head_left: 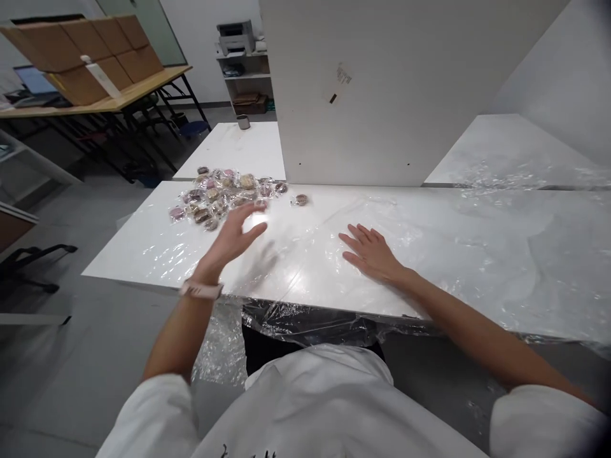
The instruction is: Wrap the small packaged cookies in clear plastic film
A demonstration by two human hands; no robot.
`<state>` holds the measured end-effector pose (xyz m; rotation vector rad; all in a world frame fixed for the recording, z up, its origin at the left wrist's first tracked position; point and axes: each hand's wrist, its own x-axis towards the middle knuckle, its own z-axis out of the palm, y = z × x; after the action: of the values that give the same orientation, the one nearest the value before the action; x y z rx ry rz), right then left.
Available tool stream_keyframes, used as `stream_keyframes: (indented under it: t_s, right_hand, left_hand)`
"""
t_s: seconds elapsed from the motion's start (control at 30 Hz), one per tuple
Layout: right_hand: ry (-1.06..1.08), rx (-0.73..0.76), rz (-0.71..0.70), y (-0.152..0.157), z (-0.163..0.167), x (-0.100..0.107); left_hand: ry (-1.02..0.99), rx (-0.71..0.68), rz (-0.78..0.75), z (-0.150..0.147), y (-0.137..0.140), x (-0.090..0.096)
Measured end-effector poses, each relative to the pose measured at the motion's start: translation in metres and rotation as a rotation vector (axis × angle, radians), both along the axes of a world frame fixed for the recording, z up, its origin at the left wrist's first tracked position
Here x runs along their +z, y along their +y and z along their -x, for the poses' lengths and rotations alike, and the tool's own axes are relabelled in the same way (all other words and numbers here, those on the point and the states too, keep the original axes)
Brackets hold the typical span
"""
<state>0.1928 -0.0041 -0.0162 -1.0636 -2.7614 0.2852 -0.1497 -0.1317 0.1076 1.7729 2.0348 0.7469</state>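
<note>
Nothing in the grip on either side: the left hand (231, 232) is loosely curved, thumb and fingers parted with a gap between them, right at the near edge of a heap of wrapped sweets (220, 196), and whether a fingertip brushes one, I cannot tell. Over to the right hand (370, 251), palm down, fingers spread and unclenched, low over the white table (112, 262) and well apart from the heap. Here are the sweets themselves, round pieces in clear wrappers, brown, pink and cream, bunched towards the table's far left, with a lone brown piece (301, 200) sitting just off the heap's right side, between the two hands but farther back. A pale wristband (202, 290) circles the left wrist. Clear plastic film (482, 261) spreads across the tabletop, wrinkled and shining, and hangs over the near edge. Behind it all rises a tall white panel (377, 127); to its left, a small dark cup (243, 121) stands on another white surface. Out in the background, cardboard boxes (90, 57) are stacked on a wooden table (136, 95), and a printer (235, 38) tops a shelf unit (248, 76).
</note>
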Motion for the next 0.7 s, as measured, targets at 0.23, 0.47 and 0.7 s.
stream_keyframes:
  t_s: [0.23,0.47,0.7]
  right_hand:
    - [-0.034,-0.007,-0.048,0.004,-0.003,-0.011]
    - [-0.019,-0.009,-0.069,0.001,-0.002,-0.011]
    - [0.000,-0.004,-0.064,0.001,-0.001,-0.010]
  left_hand:
    - [0.312,0.209,0.038,-0.038,0.149,-0.066]
    - [0.308,0.215,0.233,0.006,0.119,-0.091]
    - [0.376,-0.008,-0.008,-0.007,0.064,-0.100]
